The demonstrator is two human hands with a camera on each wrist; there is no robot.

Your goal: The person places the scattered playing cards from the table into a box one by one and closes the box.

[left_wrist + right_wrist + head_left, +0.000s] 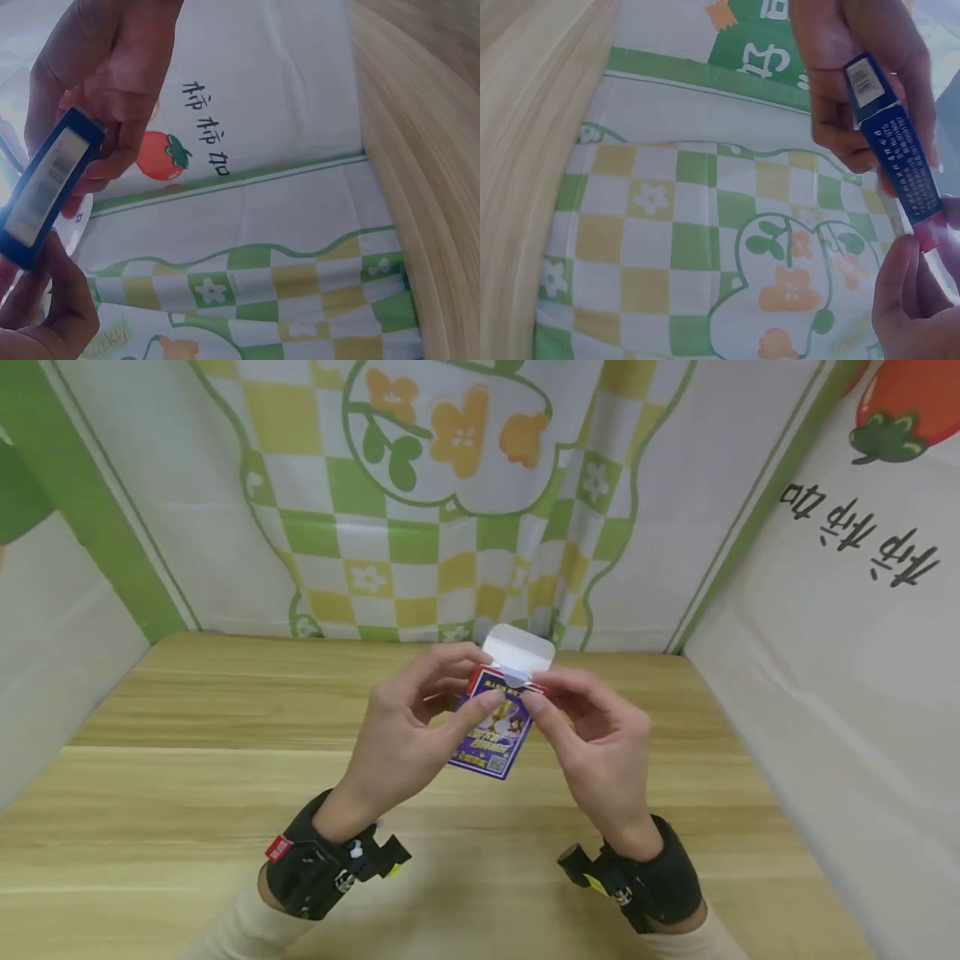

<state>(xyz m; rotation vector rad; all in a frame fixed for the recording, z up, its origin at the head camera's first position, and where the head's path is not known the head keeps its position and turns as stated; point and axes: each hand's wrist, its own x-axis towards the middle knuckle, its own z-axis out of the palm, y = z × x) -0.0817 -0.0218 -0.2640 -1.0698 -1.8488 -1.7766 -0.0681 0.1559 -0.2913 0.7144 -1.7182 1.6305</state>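
A small blue-purple card box (491, 731) with red near its top and a QR code in one corner is held up above the table, slightly tilted. Its white top flap (517, 649) stands raised at the far end. My left hand (401, 727) grips the box from the left, thumb across the printed front. From the right, my right hand (600, 735) pinches the upper corner by the flap, thumb on the front. The left wrist view shows the barcode end of the box (46, 187); printed text covers a narrow side of the box (901, 161) in the right wrist view. Its contents are hidden.
The wooden table (187, 827) lies beneath both hands. A checkered green, yellow and white curtain (405, 543) hangs at the back. White panels with green edging stand on both sides, the right panel (825, 635) bearing a red fruit print and writing.
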